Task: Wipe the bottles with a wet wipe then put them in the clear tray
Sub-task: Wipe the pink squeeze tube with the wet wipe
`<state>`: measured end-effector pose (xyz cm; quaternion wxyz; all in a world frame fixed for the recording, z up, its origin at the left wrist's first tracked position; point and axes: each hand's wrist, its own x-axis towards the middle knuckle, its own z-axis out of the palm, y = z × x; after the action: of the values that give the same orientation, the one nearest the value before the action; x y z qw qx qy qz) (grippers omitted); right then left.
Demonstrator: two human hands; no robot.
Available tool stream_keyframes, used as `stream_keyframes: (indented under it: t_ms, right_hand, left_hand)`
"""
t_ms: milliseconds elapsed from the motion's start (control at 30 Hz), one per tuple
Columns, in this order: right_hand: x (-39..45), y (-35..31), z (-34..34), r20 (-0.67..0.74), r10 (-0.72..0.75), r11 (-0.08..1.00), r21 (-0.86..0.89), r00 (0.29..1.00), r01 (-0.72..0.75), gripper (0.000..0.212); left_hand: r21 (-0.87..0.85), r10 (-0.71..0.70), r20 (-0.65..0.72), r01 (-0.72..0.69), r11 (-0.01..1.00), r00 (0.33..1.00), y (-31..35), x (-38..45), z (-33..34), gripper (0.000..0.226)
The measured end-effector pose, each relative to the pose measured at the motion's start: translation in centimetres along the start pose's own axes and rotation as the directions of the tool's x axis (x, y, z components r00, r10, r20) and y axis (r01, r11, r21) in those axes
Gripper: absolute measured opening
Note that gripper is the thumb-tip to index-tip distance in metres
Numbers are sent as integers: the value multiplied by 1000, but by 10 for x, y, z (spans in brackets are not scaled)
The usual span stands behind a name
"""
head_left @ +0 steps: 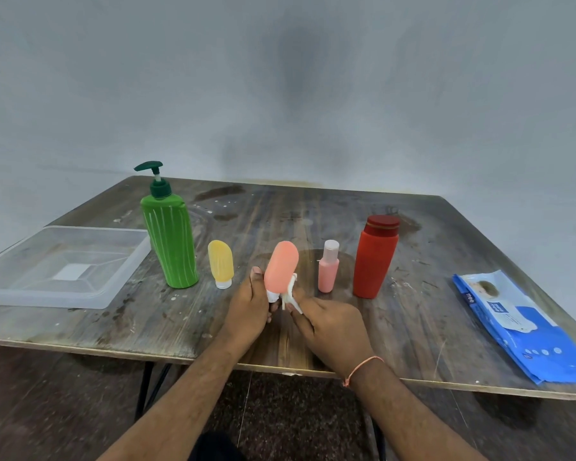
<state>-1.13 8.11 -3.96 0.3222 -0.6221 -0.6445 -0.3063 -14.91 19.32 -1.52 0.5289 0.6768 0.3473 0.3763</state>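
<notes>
The left hand (251, 302) grips the lower end of the salmon tube bottle (281, 266), held cap-down above the table (429, 247), while the right hand (330, 322) pinches a white wet wipe (290, 292) against its cap. The grip is low, so a hard rub could probably tip the tube sideways into the yellow tube (220, 262) just left of the hands. Far left, the clear tray (64, 264) holds no bottles yet.

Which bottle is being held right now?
The salmon-pink bottle, cap down in the left hand, wipe in the right hand; the others stand untouched.
</notes>
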Motion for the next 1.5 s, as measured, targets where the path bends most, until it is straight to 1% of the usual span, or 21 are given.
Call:
stream_keyframes:
  t_ms: [133,367,467,567,633,733,767,867,967,1033,1100,1200,1267,1300,1367,1433,1467,1500]
  right_hand:
    - [-2,0,-2,9,-21,1000,-17,1000,21,37]
    - [-6,1,-2,33,-4,998,64,999,2,37]
    - [-6,2,-3,64,24,996,86,998,-30,39]
    - [-5,2,-5,67,61,995,77,996,-66,39]
    - [-4,2,-6,54,76,994,78,996,-80,39]
    - [-3,1,-7,42,92,992,84,995,-95,40]
    - [-2,1,-7,38,103,991,84,994,-106,40]
    - [-1,1,-9,35,133,988,74,991,-135,42]
    - [0,1,-9,40,139,988,65,989,-142,42]
    - [0,1,-9,50,141,987,69,989,-145,43]
    - [1,0,-11,63,146,984,92,987,-152,44]
    - [4,-2,-15,108,175,967,168,979,-192,41]
    - [7,-3,-20,163,232,926,266,959,-269,36]
    - [9,-4,-24,202,278,881,336,939,-333,34]
    - [12,-6,-34,295,386,735,475,874,-484,34]
    - [15,-9,-45,370,466,568,571,804,-592,44]
    - [15,-10,-48,398,487,512,591,778,-623,48]
    - [14,-11,-51,420,502,479,593,756,-647,49]
  left_hand:
    - [0,13,-70,-13,1000,997,-2,5,2,58]
    - [64,-9,-155,19,998,988,-9,12,4,53]
    - [113,19,-169,0,994,985,-7,11,7,58]
    - [60,47,-133,-39,997,990,-5,8,5,67]
    - [24,90,-107,-87,996,990,-4,4,4,68]
    - [67,143,-53,-139,988,988,0,-3,4,65]
    - [89,164,-18,-162,983,986,0,-5,5,62]
    - [104,205,100,-216,971,974,-1,-7,7,43]
    - [53,214,163,-225,973,963,-5,-3,6,36]
    - [23,231,186,-239,971,955,-8,-1,4,33]
    - [29,233,194,-243,970,953,-10,1,2,29]
    - [24,201,170,-207,978,965,-10,4,-1,24]
    - [14,197,140,-201,979,970,-8,7,-2,18]
    - [27,204,112,-208,978,973,-8,8,-3,16]
    - [35,199,49,-201,979,979,-8,10,-5,18]
    - [0,179,41,-179,984,983,-9,10,-7,26]
    - [1,169,50,-169,986,984,-9,10,-8,29]
    - [20,157,57,-158,987,986,-8,9,-8,32]
